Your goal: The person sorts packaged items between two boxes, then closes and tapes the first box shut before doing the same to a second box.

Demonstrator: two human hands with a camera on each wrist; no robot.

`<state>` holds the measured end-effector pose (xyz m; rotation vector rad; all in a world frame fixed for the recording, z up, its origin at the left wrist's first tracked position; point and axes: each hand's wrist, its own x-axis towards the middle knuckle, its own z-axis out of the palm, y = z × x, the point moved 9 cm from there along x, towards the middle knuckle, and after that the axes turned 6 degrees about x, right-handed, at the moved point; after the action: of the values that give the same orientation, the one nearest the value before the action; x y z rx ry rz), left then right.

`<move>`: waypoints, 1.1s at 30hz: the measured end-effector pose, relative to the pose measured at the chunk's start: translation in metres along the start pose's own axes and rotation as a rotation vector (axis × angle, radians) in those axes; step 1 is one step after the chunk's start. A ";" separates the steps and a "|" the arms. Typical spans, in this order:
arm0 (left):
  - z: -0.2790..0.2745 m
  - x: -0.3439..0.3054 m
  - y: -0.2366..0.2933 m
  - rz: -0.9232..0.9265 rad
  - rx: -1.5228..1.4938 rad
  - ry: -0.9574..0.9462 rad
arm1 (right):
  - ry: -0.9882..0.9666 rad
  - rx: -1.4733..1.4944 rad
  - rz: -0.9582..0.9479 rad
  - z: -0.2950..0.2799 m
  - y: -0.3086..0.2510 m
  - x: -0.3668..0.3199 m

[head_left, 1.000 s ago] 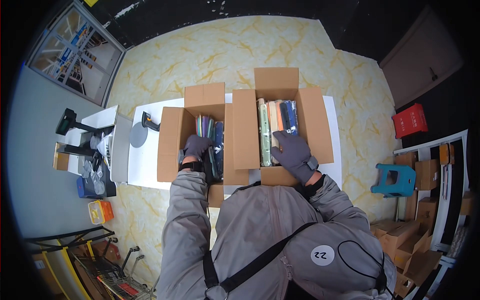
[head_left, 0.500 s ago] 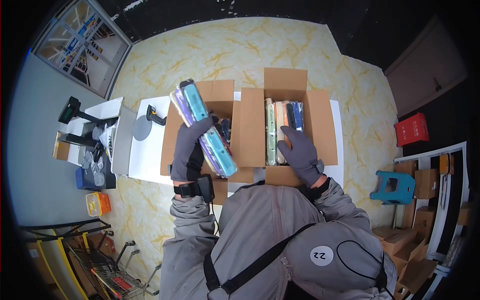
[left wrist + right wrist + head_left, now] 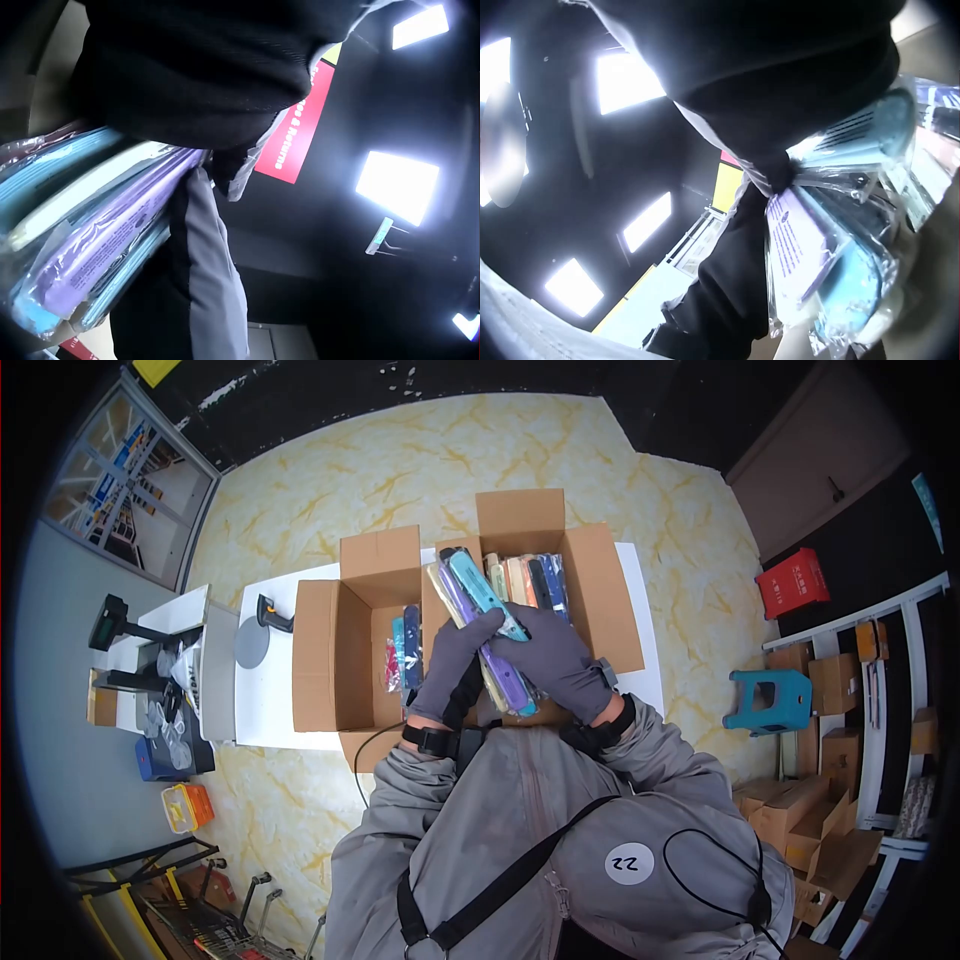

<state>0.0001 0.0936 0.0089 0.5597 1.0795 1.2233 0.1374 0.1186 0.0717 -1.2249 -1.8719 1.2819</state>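
Both gloved hands hold a bundle of long slim packs in clear plastic wrap, above the near left side of the right box. A teal pack lies on top, beside a purple pack and a cream one. My left hand grips the bundle from the left around its middle. From the right, my right hand holds it, thumb near the left one. Printed text shows on the purple pack in the left wrist view; its wrapped end faces the right wrist camera.
In the left box stand dark blue packs, a teal one and something pink. Orange, cream and blue packs stand in the right box. A barcode scanner sits on the white table. A teal stool is right.
My left hand has lifted the bundle out of the left box and carried it right. My right hand has left the packs in the right box and taken hold of the bundle too.
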 end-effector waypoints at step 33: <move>-0.013 0.011 -0.027 0.002 -0.054 0.081 | 0.007 0.008 0.139 -0.007 0.057 0.011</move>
<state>0.0012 0.0931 -0.0232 0.4737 1.1104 1.2825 0.1600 0.1391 0.0212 -1.3739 -1.8022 1.3539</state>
